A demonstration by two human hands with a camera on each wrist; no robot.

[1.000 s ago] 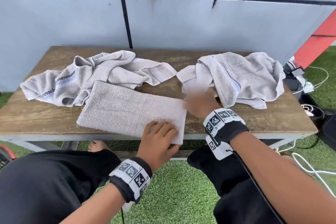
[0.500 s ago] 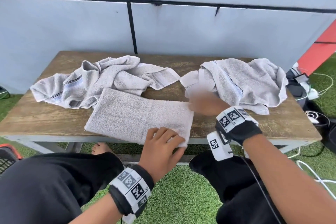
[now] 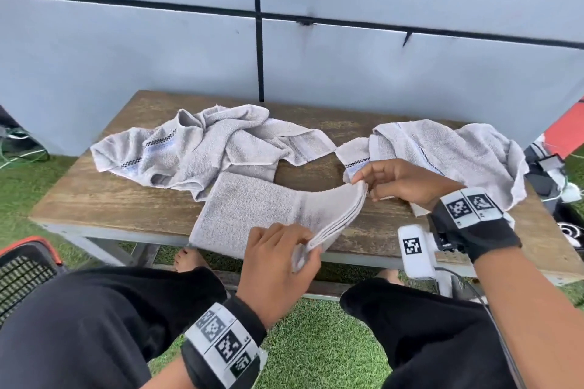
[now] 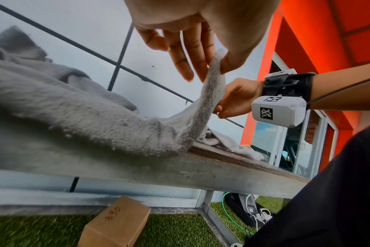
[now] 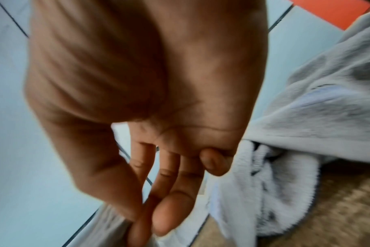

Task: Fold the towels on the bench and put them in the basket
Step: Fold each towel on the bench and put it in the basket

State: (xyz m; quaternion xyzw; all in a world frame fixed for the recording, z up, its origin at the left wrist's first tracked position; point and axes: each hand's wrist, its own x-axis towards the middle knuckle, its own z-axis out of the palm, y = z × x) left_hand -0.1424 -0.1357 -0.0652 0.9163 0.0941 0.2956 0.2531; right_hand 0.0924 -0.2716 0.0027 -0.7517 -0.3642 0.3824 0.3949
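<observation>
A folded grey towel (image 3: 252,211) lies at the front of the wooden bench (image 3: 94,199), its right end lifted off the boards. My left hand (image 3: 303,246) pinches the near right corner of it; in the left wrist view the left hand (image 4: 211,66) holds the towel (image 4: 95,117) between thumb and fingers. My right hand (image 3: 363,186) pinches the far right corner, and the right hand (image 5: 142,222) shows thumb and fingers closed on grey cloth. Two crumpled grey towels lie behind, one at the left (image 3: 205,148), one at the right (image 3: 448,155). A black mesh basket (image 3: 22,271) with an orange rim stands on the grass at the lower left.
A pale panelled wall (image 3: 284,57) rises behind the bench. Cables and dark gear (image 3: 550,174) lie on the grass to the right. A cardboard box (image 4: 116,224) sits under the bench. My knees in black trousers (image 3: 94,325) are close to the front edge.
My left hand was pressing flat on the folded towel; now it pinches the near corner. My right hand took hold of the far corner, and the towel's right end has risen off the bench.
</observation>
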